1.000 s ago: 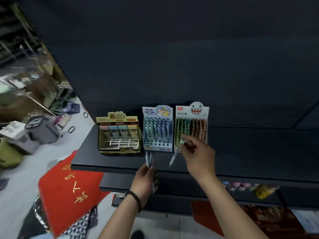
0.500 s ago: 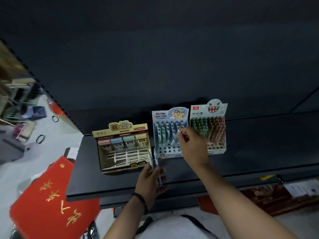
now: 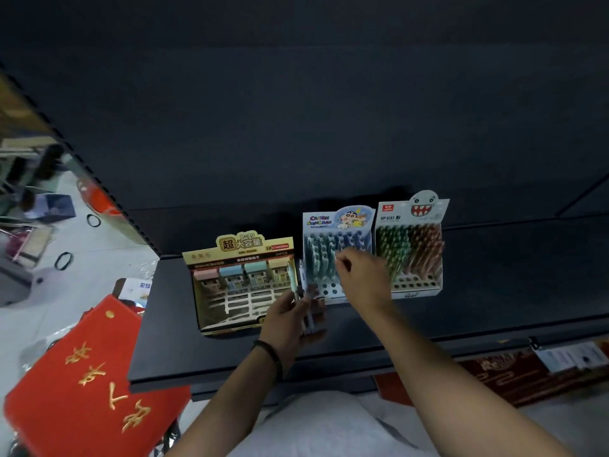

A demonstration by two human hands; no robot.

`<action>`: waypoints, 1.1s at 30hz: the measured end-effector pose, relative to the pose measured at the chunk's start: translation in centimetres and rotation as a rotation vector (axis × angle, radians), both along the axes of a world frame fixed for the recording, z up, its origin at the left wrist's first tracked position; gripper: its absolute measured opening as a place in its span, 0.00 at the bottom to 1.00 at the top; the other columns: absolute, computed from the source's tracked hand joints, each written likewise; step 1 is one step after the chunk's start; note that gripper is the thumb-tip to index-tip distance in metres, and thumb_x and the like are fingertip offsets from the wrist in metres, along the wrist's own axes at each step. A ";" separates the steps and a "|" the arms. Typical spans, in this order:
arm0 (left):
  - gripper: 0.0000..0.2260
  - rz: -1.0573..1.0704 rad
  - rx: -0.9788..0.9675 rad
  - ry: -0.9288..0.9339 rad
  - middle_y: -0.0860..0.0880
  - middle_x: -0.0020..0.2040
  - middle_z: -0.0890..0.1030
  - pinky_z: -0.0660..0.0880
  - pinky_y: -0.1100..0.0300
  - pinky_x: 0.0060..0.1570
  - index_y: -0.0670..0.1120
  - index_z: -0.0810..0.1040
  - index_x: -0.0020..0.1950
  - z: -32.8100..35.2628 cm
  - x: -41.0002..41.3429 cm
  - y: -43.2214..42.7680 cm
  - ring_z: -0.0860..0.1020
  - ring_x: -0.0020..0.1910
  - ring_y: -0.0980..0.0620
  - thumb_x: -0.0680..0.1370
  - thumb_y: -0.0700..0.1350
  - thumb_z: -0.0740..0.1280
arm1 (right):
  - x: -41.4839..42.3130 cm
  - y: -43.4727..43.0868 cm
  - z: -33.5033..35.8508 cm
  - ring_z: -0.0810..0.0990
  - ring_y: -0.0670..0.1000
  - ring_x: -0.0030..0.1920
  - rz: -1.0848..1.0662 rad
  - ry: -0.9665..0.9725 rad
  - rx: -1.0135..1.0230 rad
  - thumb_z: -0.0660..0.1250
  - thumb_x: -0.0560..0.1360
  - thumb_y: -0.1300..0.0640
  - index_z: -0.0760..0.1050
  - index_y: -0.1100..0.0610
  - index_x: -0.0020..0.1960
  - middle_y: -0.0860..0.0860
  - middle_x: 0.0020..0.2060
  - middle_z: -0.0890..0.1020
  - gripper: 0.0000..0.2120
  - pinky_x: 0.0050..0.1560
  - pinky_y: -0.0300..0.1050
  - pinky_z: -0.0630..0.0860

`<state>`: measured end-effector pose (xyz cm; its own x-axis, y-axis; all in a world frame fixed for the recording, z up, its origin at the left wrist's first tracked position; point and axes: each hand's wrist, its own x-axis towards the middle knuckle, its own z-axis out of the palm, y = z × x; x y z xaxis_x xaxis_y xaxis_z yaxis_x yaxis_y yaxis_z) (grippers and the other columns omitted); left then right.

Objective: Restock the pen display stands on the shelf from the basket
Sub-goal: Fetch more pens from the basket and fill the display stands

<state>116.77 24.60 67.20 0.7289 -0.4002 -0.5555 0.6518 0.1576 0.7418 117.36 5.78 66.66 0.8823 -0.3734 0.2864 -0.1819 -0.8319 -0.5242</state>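
Note:
Three display stands sit on the dark shelf point(image 3: 494, 291). A yellow refill box point(image 3: 240, 282) stands at the left, a light blue cartoon pen stand point(image 3: 333, 249) in the middle, and a white stand point(image 3: 412, 252) with green and brown pens at the right. My left hand point(image 3: 290, 321) grips a few pale blue pens point(image 3: 303, 291) upright in front of the blue stand. My right hand point(image 3: 362, 278) reaches over the blue stand, fingertips pinched together on a pen among its rows; the pen itself is mostly hidden.
A red bag point(image 3: 82, 374) with gold characters lies on the floor at the lower left. A lower shelf edge point(image 3: 329, 384) juts out below the main one. Red packaged goods point(image 3: 510, 371) sit at the lower right. Clutter covers the floor at the far left.
The view has swung right and closer. My right hand has carried its pen from in front of the stands up into the blue stand's rows. My left hand has risen slightly with its pens.

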 end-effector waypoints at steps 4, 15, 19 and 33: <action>0.11 0.022 -0.035 -0.006 0.41 0.54 0.86 0.78 0.39 0.59 0.43 0.79 0.63 -0.2 0.2 0.0 0.84 0.56 0.40 0.84 0.46 0.66 | -0.8 0.6 0.6 0.85 0.49 0.39 0.017 0.070 0.110 0.68 0.84 0.54 0.85 0.55 0.50 0.52 0.47 0.88 0.08 0.44 0.51 0.85; 0.15 0.050 -0.059 -0.113 0.44 0.62 0.84 0.80 0.38 0.58 0.42 0.77 0.67 0.6 1.0 -2.1 0.83 0.60 0.39 0.84 0.49 0.64 | -5.6 1.9 3.4 0.89 0.53 0.45 0.026 0.255 0.968 0.76 0.79 0.54 0.82 0.51 0.59 0.52 0.44 0.89 0.10 0.43 0.53 0.86; 0.14 0.058 -0.112 -0.087 0.45 0.61 0.85 0.80 0.38 0.58 0.42 0.76 0.67 1.1 0.8 -3.5 0.83 0.61 0.42 0.85 0.46 0.63 | -6.1 0.9 3.1 0.86 0.49 0.41 0.056 0.323 1.064 0.75 0.80 0.56 0.85 0.58 0.50 0.52 0.41 0.88 0.05 0.36 0.38 0.77; 0.10 0.095 -0.057 0.023 0.43 0.49 0.87 0.82 0.53 0.39 0.43 0.77 0.60 0.2 -0.5 -6.0 0.85 0.39 0.42 0.84 0.48 0.66 | -7.9 -3.6 4.0 0.89 0.58 0.43 -0.235 -0.150 1.113 0.75 0.77 0.67 0.83 0.62 0.53 0.59 0.41 0.88 0.05 0.45 0.46 0.86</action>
